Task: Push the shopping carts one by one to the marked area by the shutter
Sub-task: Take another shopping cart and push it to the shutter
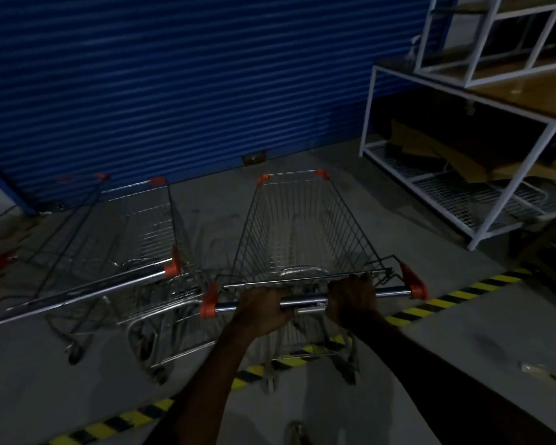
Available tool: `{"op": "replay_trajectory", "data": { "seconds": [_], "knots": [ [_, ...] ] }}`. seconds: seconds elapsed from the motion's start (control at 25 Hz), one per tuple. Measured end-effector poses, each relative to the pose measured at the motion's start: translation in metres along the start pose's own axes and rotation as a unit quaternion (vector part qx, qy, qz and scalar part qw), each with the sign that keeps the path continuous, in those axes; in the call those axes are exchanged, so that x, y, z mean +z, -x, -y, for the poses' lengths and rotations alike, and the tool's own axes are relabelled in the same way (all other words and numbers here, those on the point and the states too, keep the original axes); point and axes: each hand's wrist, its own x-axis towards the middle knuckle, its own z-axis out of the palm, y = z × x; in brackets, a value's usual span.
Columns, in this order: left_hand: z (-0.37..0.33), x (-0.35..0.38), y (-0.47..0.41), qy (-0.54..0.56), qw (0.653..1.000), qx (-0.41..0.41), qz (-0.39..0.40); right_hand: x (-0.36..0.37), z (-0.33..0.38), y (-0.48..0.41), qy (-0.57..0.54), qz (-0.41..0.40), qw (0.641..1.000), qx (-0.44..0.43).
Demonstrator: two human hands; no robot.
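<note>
A wire shopping cart (302,226) with orange corner caps stands in front of me, its basket pointing at the blue shutter (174,91). My left hand (264,308) and my right hand (350,298) both grip its chrome handle bar (305,301), side by side. The cart's wheels straddle a yellow-and-black striped floor line (446,298). To the left, another cart (135,232) is parked beyond the line, near the shutter, with a further cart partly visible at the frame's left edge.
A white metal shelving frame (482,220) with cardboard and wire racks stands at the right, close to the cart's right side. Grey concrete floor (212,200) lies between the cart's front and the shutter. The scene is dim.
</note>
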Motion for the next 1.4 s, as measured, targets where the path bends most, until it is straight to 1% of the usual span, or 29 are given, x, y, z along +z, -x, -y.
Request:
{"op": "replay_trajectory", "data": {
  "seconds": [0.08,0.12,0.16,0.24,0.36,0.44,0.52,0.64,0.76,0.84,0.96,1.04,1.08,1.16,1.28,1.4],
  "knots": [
    [0.018,0.002,-0.031,0.023,1.000,0.010,-0.017,-0.001,0.001,-0.038,-0.017,-0.016,1.000,0.000],
    [0.026,0.001,-0.045,0.032,0.999,0.010,-0.019,-0.002,0.001,-0.055,-0.007,-0.020,1.000,-0.003],
    [0.032,-0.002,-0.057,0.034,0.999,0.010,-0.013,-0.004,0.004,-0.071,0.018,-0.001,1.000,-0.004],
    [0.050,-0.008,-0.084,0.038,0.999,0.017,-0.002,-0.005,0.005,-0.107,0.033,0.022,0.999,0.006],
    [0.076,-0.012,-0.118,0.038,0.999,0.017,-0.002,-0.009,0.012,-0.152,0.032,0.021,0.999,0.007],
    [0.090,-0.013,-0.137,0.037,0.999,0.013,-0.014,-0.008,0.018,-0.179,0.010,0.020,1.000,0.003],
    [0.102,-0.013,-0.157,0.038,0.999,0.003,-0.021,-0.004,0.020,-0.208,0.002,0.014,1.000,-0.013],
    [0.117,-0.013,-0.177,0.043,0.999,-0.024,-0.020,-0.011,0.024,-0.249,0.038,-0.002,0.998,-0.040],
    [0.129,-0.013,-0.190,0.053,0.997,-0.042,-0.049,-0.010,0.029,-0.295,0.070,0.002,0.995,-0.072],
    [0.138,-0.010,-0.190,0.057,0.995,-0.059,-0.052,-0.007,0.034,-0.325,0.063,0.014,0.995,-0.076],
    [0.159,-0.002,-0.193,0.017,0.992,-0.100,-0.068,-0.010,0.048,-0.363,0.012,0.006,0.995,-0.098],
    [0.170,0.000,-0.199,0.008,0.988,-0.133,-0.079,-0.020,0.056,-0.382,0.008,-0.026,0.993,-0.117],
    [0.174,-0.001,-0.205,0.011,0.986,-0.144,-0.081,-0.025,0.060,-0.392,0.017,-0.023,0.991,-0.128],
    [0.181,-0.004,-0.216,0.022,0.984,-0.159,-0.075,-0.027,0.067,-0.413,0.018,-0.028,0.988,-0.149],
    [0.183,-0.003,-0.217,0.037,0.981,-0.179,-0.064,-0.023,0.074,-0.440,-0.037,-0.061,0.985,-0.160],
    [0.175,0.009,-0.196,0.036,0.980,-0.194,-0.038,-0.020,0.086,-0.456,-0.088,-0.087,0.981,-0.150]
  ]
}}
